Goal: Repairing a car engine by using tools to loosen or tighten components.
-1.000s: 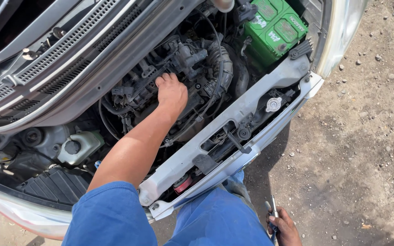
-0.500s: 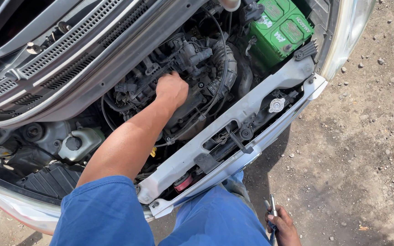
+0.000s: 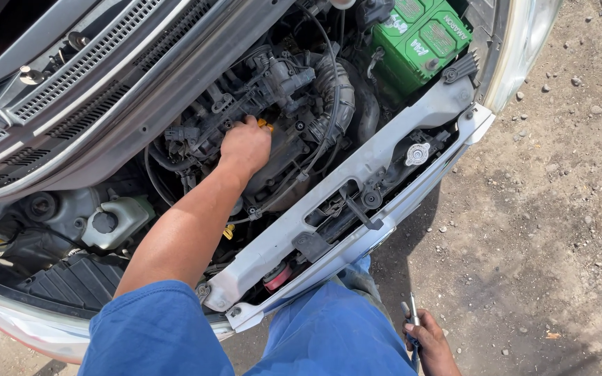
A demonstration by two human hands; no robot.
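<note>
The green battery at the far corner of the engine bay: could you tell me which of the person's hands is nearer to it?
Left. The left hand rests on the engine, beside the green battery; the right hand hangs outside the car, gripping a metal tool.

One green battery [image 3: 423, 38], one radiator cap [image 3: 417, 154], one white fluid reservoir [image 3: 114, 221], one corrugated intake hose [image 3: 334, 94], two hands: left hand [image 3: 245, 146], right hand [image 3: 428, 341].
</note>
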